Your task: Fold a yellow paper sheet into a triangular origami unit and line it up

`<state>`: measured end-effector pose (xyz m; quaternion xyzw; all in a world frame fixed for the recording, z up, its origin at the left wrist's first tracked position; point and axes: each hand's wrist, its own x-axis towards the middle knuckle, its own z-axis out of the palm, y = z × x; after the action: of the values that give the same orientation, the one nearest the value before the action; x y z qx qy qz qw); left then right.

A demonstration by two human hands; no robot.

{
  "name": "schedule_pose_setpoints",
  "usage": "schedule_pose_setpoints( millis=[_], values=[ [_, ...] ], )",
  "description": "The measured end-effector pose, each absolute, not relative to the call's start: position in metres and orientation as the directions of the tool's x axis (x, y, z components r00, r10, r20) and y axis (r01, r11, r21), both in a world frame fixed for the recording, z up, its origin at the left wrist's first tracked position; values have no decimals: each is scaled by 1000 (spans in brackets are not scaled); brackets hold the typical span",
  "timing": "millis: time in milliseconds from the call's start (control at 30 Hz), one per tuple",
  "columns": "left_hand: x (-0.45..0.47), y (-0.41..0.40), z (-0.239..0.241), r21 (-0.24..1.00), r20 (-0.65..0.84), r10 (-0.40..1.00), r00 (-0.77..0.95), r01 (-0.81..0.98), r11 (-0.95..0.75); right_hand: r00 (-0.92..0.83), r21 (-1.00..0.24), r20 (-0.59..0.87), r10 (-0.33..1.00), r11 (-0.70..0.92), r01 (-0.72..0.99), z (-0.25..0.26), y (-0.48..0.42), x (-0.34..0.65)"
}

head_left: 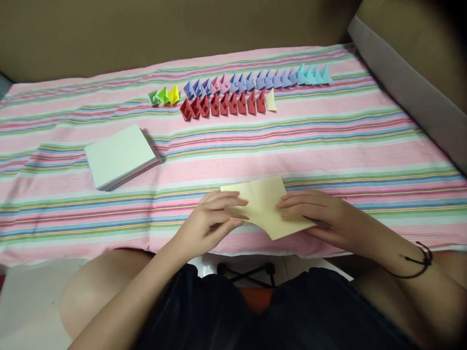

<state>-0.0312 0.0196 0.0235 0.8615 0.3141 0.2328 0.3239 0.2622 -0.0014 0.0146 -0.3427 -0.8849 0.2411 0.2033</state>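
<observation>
A pale yellow sheet of paper (264, 201) is held between my two hands just above the near edge of the striped cloth. A faint crease runs down it, and its lower edge dips in the middle. My left hand (215, 216) pinches the sheet's left side, fingers on top and thumb at the near edge. On the right side, my right hand (314, 214) has its fingers laid over the paper, with the thumb underneath and partly hidden.
Rows of small folded paper pieces stand at the back, including red ones (233, 104), blue-violet ones (268, 79), turquoise ones (314, 75) and a cream one (271, 100). A stack of paper (120, 153) lies on the striped cloth (204, 150) at left. A padded backrest (175, 34) rises behind.
</observation>
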Motion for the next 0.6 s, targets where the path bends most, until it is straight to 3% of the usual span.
schedule_pose_setpoints(
  millis=[133, 267, 500, 600],
  values=[
    [-27, 16, 25, 828, 103, 831, 547, 416, -377, -450, -678, 55, 891, 365, 638, 22, -5, 252],
    [-25, 15, 25, 818, -41, 895, 444, 529, -224, -222, -699, -137, 965, 64, 712, 23, -6, 244],
    [-23, 12, 25, 776, -103, 960, 262, 624, -87, -49, -746, -110, 993, -50, 664, 20, -3, 228],
    [-23, 12, 23, 742, -102, 969, 226, 666, -78, -46, -840, -106, 993, -64, 539, 18, -2, 223]
  ],
)
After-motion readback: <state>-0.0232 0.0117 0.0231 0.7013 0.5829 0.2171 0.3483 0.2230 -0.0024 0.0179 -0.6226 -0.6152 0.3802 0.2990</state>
